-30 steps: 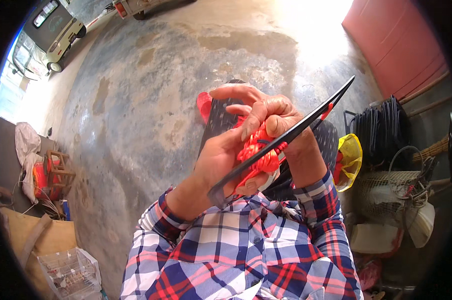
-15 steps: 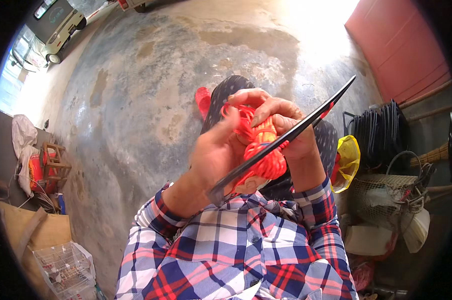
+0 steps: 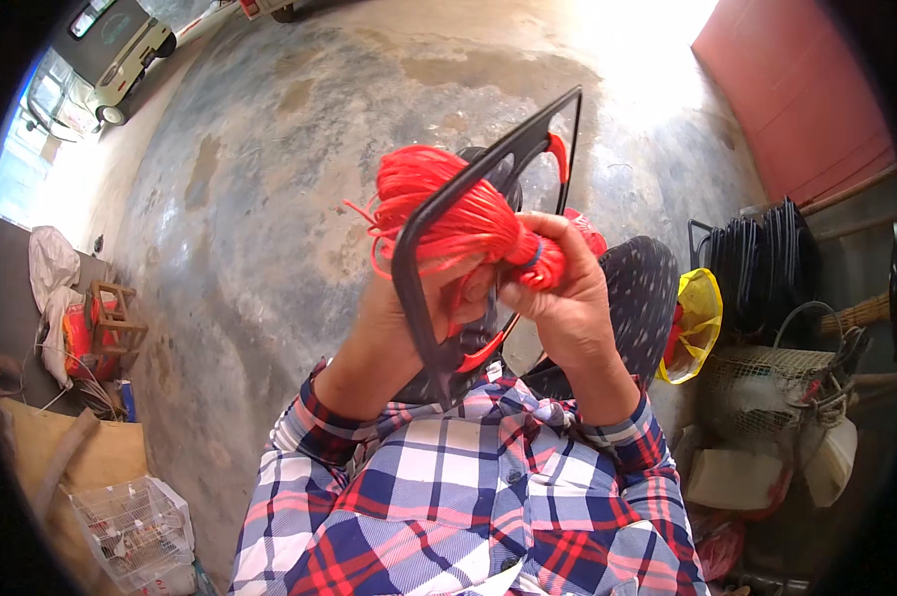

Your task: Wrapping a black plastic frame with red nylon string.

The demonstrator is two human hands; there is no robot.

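Observation:
My right hand [image 3: 575, 313] is closed around the tied, narrow neck of a thick hank of red cord [image 3: 443, 204], its thumb below and fingers over the top. Loops fan out from there toward the upper left, with a few loose ends sticking out. A dark band circles the hank by my right fingers. My left hand [image 3: 384, 318] is curled under the hank, its fingers bent around cord and partly hidden. A black rectangular frame with red inserts [image 3: 405, 273] stands tilted around the hank and across my left hand.
Grey, stained concrete floor [image 3: 270, 199] spreads ahead. At right are a yellow bag [image 3: 701, 323], stacked black frames [image 3: 766, 258] and a wire mesh basket [image 3: 756, 392]. A wire cage [image 3: 136, 531] and a small wooden stool [image 3: 119, 318] are at left; a vehicle [image 3: 116, 60] stands far left.
The black frame has turned from nearly edge-on to show its open face. The hank has swung up and left, its loops now fanned out. My right hand has shifted to its neck.

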